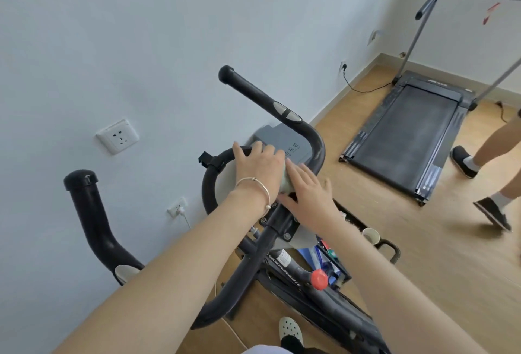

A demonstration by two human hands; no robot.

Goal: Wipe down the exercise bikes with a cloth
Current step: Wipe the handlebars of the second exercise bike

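A black exercise bike [282, 243] stands against the pale wall, with one handlebar [253, 91] rising ahead and another [90, 218] at the left. My left hand [260, 166], a bracelet on its wrist, lies over a pale green cloth [285, 184] at the round centre loop [208, 184] of the bars; its fingers curl over the cloth's far edge. Just right of it, my right hand [308, 194] rests flat with straight fingers on the bike's centre, touching the cloth's edge. Most of the cloth is hidden under my left hand.
A grey box [284, 139] with printed characters sits behind the bars. A treadmill [406, 133] lies at the right, where another person's legs [487, 162] stand. A paper cup [371, 235], a red knob [320, 279] and wall sockets [117, 136] with cables are close.
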